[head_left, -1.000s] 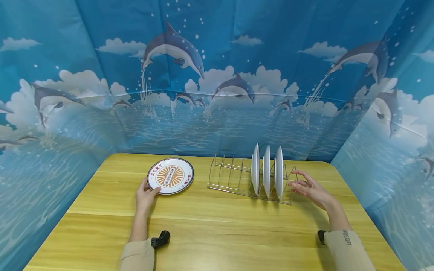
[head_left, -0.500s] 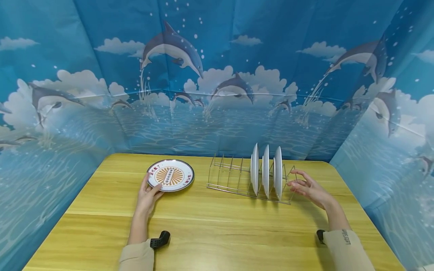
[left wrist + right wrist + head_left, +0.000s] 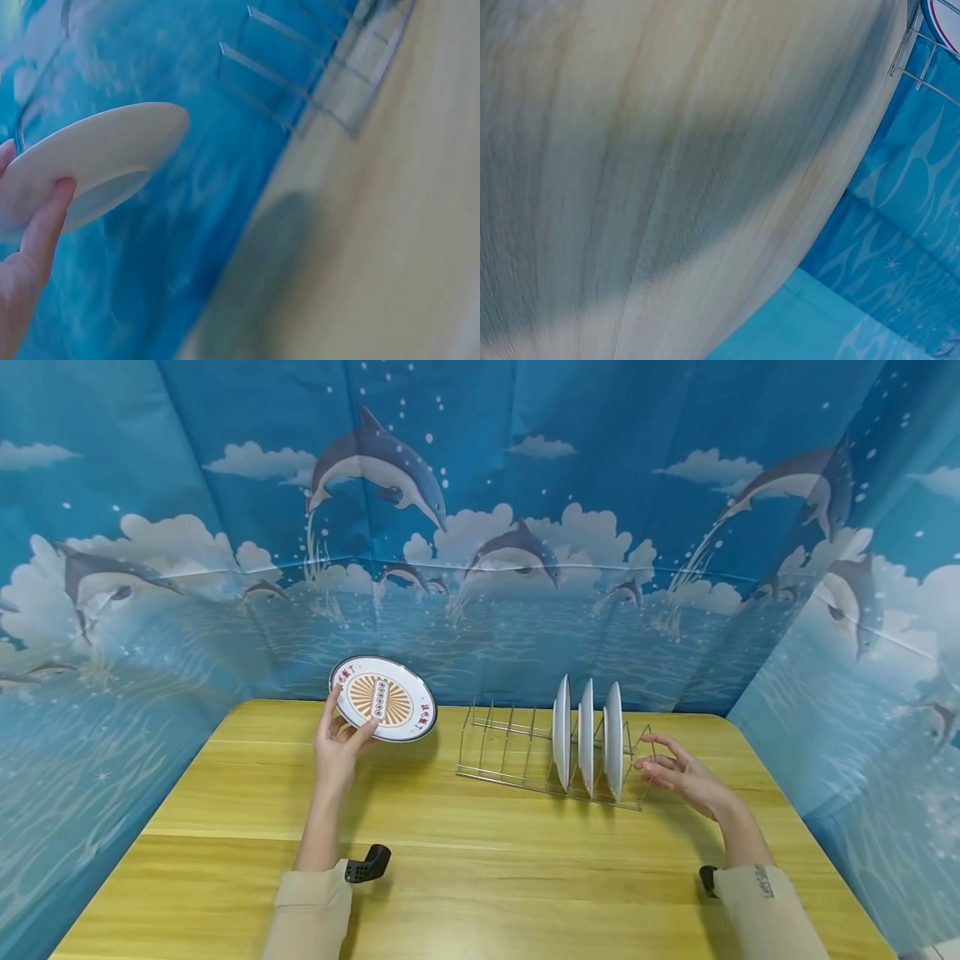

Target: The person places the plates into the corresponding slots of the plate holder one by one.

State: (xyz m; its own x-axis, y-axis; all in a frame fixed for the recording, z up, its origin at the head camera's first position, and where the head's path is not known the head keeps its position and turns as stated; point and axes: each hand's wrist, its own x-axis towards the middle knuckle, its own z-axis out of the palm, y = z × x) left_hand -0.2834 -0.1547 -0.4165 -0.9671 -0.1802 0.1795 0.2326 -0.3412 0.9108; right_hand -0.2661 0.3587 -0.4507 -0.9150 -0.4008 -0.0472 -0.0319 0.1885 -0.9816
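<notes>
My left hand (image 3: 339,752) holds a white plate (image 3: 408,706) by its near left rim, thumb on the patterned face and fingers beneath. The plate is tilted and hangs above the table; the left wrist view shows its pale underside (image 3: 120,139). At the right end of a wire plate rack (image 3: 495,777), my right hand (image 3: 686,781) grips the end wire with thumb and fingers. Three white plates stand upright in the rack's right half: a left one (image 3: 562,735), a middle one (image 3: 587,739) and a right one (image 3: 613,743). The right hand is out of the right wrist view.
The rack stands on a yellow wooden table (image 3: 480,877), near its back edge. Its left slots hold no plates. Behind the table hangs a blue curtain (image 3: 480,627) printed with dolphins, close to the back edge.
My left hand has lifted the plate off the table, upward and slightly to the right, tilting it. The right hand stays at the rack's end, and the racked plates have not moved.
</notes>
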